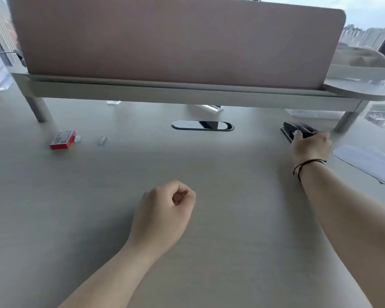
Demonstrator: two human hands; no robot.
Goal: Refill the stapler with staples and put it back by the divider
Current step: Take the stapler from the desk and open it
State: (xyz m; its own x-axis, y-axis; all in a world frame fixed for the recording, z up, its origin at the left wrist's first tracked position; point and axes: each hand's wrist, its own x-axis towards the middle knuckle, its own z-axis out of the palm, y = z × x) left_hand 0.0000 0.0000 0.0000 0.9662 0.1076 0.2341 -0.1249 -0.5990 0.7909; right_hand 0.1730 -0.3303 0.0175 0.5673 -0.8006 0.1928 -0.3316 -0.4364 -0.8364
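Stapler [295, 130] — black, lying flat on the desk [209, 218] at about two o'clock from frame centre, just in front of the right leg of the raised shelf that carries the divider [176, 41]. My right hand [311, 146] is on its near end, fingers curled over the top; I read it as closed on the body, though motion blur hides how firm the hold is. Whether this is the pick-up or the put-back I cannot tell from this one view.

Handling judgement: a rigid, compact thing with some heft, smooth casing, likely a little slick. Best taken across the middle of the body, thumb on one flank and fingers on the other, so the hinged top does not flap open.

Left hand [165, 214] — at six o'clock, well apart from everything, loosely fisted above the desk with nothing visible in it.

Staple box [63, 140], red, at nine o'clock, far across the desk from the stapler. Two loose staple strips — one [77, 138] just beside the box, another [102, 140] a little further toward centre. They look thin and brittle; pinch along the length, not the ends.

Cable grommet [202, 125] at twelve o'clock. Paper sheet [369, 161] at three o'clock, just right of my right hand.
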